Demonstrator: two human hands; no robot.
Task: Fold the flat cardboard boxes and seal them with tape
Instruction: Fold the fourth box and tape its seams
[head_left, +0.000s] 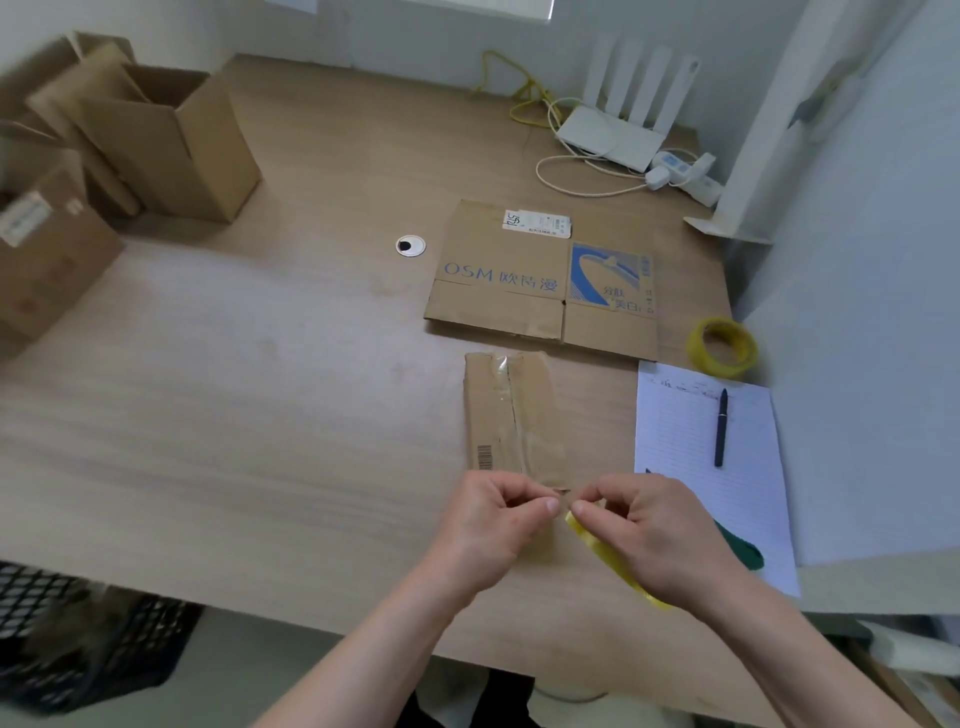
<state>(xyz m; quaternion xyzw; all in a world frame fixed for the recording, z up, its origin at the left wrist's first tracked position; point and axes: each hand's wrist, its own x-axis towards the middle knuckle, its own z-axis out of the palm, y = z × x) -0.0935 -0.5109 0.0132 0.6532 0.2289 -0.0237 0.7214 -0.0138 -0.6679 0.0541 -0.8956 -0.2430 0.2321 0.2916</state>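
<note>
A small folded cardboard box (511, 415) lies on the wooden table (260, 415), clear tape running along its top seam. My left hand (493, 519) and my right hand (644, 525) meet at the box's near end, fingers curled and pinching a strip of tape between them. A yellow roll of tape (613, 558) sits under my right hand, mostly hidden by it. Farther back lies a flat printed cardboard box (545, 280). A second yellow tape roll (722, 347) rests to the right of that flat box.
Lined paper (691, 441) with a black pen (721, 426) lies at the right. Open cardboard boxes (166, 140) stand at the far left. A white router (608, 135) with cables sits at the back. A cable grommet (410, 246) is mid-table. A black crate (78, 639) is below left.
</note>
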